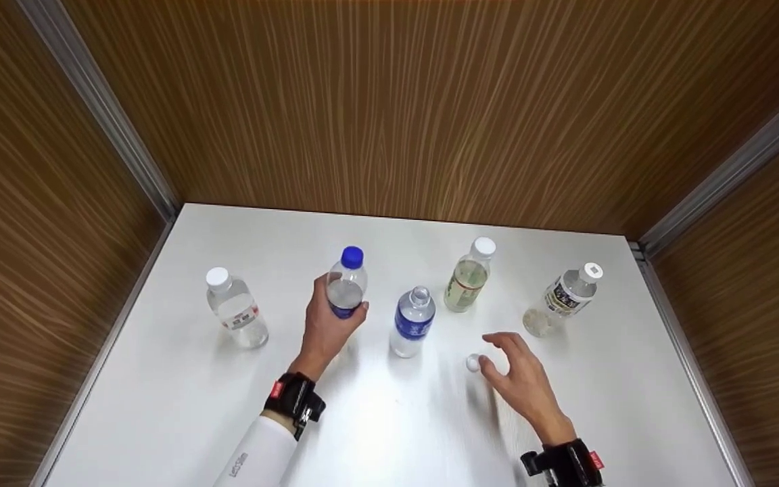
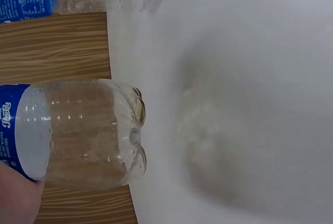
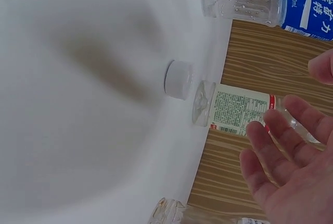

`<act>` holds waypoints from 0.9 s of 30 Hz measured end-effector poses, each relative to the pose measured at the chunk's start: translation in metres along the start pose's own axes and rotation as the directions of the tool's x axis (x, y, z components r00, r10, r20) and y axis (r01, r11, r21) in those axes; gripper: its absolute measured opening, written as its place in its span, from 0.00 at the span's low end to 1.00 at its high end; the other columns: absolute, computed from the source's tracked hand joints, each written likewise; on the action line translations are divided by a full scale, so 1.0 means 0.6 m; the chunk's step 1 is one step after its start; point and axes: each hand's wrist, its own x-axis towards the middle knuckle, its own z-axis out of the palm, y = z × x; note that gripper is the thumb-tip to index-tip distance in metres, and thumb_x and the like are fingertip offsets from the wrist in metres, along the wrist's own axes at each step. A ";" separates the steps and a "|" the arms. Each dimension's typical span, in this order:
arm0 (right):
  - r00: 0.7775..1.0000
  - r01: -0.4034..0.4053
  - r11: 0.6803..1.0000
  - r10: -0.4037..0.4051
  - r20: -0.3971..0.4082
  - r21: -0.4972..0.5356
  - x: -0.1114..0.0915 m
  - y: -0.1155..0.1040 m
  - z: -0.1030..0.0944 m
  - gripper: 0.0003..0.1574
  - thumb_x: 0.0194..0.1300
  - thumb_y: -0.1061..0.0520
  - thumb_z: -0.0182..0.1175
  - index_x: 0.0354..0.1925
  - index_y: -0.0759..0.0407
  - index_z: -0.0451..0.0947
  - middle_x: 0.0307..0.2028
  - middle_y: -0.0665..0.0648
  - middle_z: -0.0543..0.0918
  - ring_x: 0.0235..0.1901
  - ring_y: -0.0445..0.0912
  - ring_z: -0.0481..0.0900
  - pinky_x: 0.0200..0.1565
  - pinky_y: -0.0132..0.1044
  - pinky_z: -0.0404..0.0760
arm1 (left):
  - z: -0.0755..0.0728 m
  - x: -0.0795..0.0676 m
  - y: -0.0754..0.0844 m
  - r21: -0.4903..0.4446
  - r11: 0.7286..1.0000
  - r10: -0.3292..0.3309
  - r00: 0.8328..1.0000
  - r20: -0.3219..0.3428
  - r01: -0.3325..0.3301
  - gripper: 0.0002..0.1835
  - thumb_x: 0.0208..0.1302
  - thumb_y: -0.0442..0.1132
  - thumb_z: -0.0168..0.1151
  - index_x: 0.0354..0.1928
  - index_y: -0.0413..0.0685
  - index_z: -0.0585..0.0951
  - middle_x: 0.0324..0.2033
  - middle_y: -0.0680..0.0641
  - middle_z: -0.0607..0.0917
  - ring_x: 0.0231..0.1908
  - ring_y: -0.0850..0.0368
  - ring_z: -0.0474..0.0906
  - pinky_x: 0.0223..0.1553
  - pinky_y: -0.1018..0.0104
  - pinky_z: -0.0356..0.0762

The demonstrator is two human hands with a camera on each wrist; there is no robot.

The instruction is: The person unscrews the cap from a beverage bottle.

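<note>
My left hand [image 1: 325, 330] grips a clear plastic bottle [image 1: 347, 292] with a blue cap and blue label. In the left wrist view its base stands off the white table, with a shadow apart from it. My right hand [image 1: 526, 384] is held above the table, fingers spread and gently bent, holding nothing. Close by its thumb in the head view, a loose white bottle cap [image 1: 473, 363] lies on the table; the right wrist view shows this cap [image 3: 179, 79] too. Between the hands an uncapped bottle [image 1: 413, 323] with a blue label stands upright.
A white-capped bottle [image 1: 237, 310] stands at the left. Behind the right hand are a bottle with a pale green label [image 1: 465, 281] and a white-capped bottle with a dark label [image 1: 560, 302]. Wood-grain panels [image 1: 389, 108] enclose the white table [image 1: 159, 406] at the back and sides.
</note>
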 end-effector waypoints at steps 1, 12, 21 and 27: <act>1.000 0.006 1.000 -0.006 -0.002 0.000 0.001 -0.001 -0.001 0.21 0.58 0.57 0.66 0.50 0.59 0.80 0.47 0.54 0.79 0.47 0.51 0.77 0.46 0.49 0.74 | 0.000 -0.004 0.004 -0.008 1.000 -0.003 1.000 0.005 0.003 0.38 0.49 0.45 0.74 0.60 0.44 0.66 0.52 0.38 0.78 0.50 0.43 0.76 0.50 0.45 0.72; 0.995 0.087 0.996 -0.086 -0.059 0.005 0.009 -0.018 -0.006 0.24 0.57 0.59 0.67 0.53 0.58 0.79 0.47 0.53 0.80 0.47 0.51 0.78 0.46 0.50 0.74 | 0.005 -0.044 0.045 -0.026 0.999 0.048 0.997 0.062 -0.046 0.38 0.47 0.50 0.76 0.57 0.45 0.68 0.50 0.40 0.79 0.48 0.46 0.77 0.47 0.47 0.74; 0.985 0.147 0.988 -0.142 -0.096 0.038 0.026 -0.054 -0.009 0.20 0.61 0.60 0.64 0.52 0.59 0.79 0.47 0.52 0.80 0.47 0.48 0.78 0.45 0.46 0.76 | 0.021 -0.081 0.078 -0.016 0.992 0.128 0.976 0.174 -0.127 0.35 0.46 0.45 0.76 0.56 0.48 0.70 0.47 0.43 0.82 0.44 0.48 0.80 0.43 0.50 0.77; 0.973 0.188 0.978 -0.173 -0.152 0.088 0.038 -0.088 -0.017 0.15 0.64 0.62 0.61 0.50 0.60 0.80 0.45 0.52 0.82 0.45 0.47 0.79 0.44 0.38 0.74 | 0.037 -0.103 0.086 0.125 0.944 0.265 0.928 0.262 -0.305 0.37 0.43 0.45 0.77 0.55 0.46 0.70 0.45 0.45 0.83 0.43 0.51 0.81 0.42 0.56 0.79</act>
